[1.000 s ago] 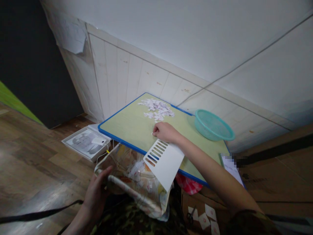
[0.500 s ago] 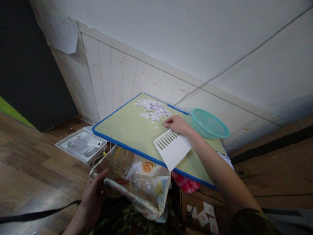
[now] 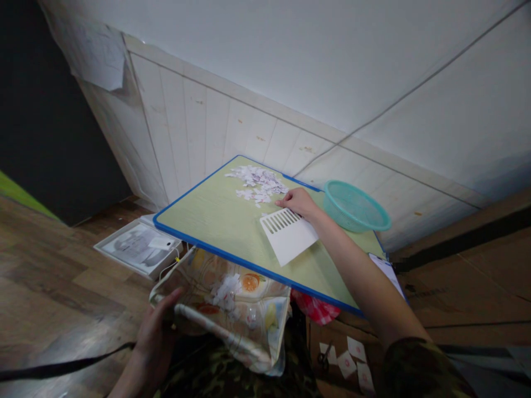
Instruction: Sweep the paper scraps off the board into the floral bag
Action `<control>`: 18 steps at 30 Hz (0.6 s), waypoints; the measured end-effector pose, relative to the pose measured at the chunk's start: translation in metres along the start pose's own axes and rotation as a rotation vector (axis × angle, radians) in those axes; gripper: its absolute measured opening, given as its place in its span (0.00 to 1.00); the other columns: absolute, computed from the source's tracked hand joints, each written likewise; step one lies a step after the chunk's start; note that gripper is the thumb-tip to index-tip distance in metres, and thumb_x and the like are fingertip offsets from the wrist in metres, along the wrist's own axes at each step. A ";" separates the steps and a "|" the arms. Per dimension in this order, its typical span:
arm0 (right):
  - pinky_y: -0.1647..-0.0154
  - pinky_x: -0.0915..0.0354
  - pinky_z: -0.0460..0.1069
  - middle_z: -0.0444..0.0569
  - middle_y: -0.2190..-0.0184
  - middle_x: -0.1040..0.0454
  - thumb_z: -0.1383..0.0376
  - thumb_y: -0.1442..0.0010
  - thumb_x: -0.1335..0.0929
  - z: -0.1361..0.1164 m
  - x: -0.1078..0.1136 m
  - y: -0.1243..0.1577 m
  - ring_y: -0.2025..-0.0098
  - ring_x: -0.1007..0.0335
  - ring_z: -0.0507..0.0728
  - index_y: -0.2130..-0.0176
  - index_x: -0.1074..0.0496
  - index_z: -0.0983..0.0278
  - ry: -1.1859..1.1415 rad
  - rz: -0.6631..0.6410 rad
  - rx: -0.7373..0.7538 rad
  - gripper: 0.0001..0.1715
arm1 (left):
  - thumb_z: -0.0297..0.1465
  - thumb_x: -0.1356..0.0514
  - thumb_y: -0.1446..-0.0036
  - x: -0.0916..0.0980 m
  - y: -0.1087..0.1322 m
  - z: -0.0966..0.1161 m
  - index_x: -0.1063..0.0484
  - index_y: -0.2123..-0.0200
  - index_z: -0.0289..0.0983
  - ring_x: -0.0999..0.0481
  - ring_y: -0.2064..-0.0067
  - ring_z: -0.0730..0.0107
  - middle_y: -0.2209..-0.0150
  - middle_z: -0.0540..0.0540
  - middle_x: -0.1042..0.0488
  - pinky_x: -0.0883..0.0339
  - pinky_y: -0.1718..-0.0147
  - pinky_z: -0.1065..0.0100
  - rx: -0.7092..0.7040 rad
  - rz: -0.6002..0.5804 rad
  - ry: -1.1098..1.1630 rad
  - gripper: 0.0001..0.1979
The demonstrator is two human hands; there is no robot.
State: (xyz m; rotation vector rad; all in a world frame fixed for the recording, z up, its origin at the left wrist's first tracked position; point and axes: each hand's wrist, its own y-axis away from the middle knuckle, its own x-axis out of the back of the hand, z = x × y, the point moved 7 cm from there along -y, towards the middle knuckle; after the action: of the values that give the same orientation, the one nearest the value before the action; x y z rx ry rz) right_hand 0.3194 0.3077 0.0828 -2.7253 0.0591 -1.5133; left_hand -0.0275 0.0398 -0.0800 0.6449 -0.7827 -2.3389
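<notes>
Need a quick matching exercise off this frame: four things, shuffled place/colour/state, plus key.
Things:
1. basin
2. scraps pile
3. slotted sheet
4. container

Descriptions:
A. held in the right hand
B. fruit-printed, with the left hand at its rim
C. teal, with a round rim
D. white bits spread loose on the tabletop

Pairs: 1-C, 2-D, 3-A, 4-B
</notes>
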 end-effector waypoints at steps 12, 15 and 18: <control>0.58 0.33 0.49 0.47 0.68 0.16 0.60 0.40 0.24 -0.006 0.004 -0.004 0.66 0.22 0.55 0.52 0.14 0.60 -0.013 -0.034 0.066 0.16 | 0.36 0.28 0.63 -0.003 0.007 0.006 0.22 0.68 0.41 0.25 0.69 0.59 0.72 0.49 0.22 0.28 0.78 0.65 -0.002 0.013 0.014 0.15; 0.60 0.33 0.49 0.48 0.72 0.18 0.49 0.37 0.26 -0.012 0.012 -0.002 0.68 0.23 0.57 0.59 0.13 0.62 -0.017 -0.023 0.072 0.21 | 0.36 0.28 0.64 -0.006 0.009 0.006 0.22 0.69 0.40 0.25 0.70 0.60 0.73 0.49 0.22 0.28 0.77 0.65 0.014 -0.013 0.018 0.15; 0.71 0.38 0.50 0.49 0.81 0.25 0.34 0.39 0.31 -0.009 0.020 -0.004 0.76 0.30 0.56 0.71 0.17 0.66 -0.020 -0.035 0.014 0.38 | 0.35 0.29 0.62 -0.004 0.006 0.003 0.21 0.68 0.39 0.26 0.69 0.61 0.72 0.49 0.23 0.29 0.78 0.66 0.017 -0.017 0.028 0.14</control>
State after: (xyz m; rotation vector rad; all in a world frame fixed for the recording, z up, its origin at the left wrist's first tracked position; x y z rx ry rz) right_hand 0.3227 0.3107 0.1046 -2.7446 0.0001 -1.4891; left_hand -0.0241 0.0402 -0.0732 0.6930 -0.7881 -2.3352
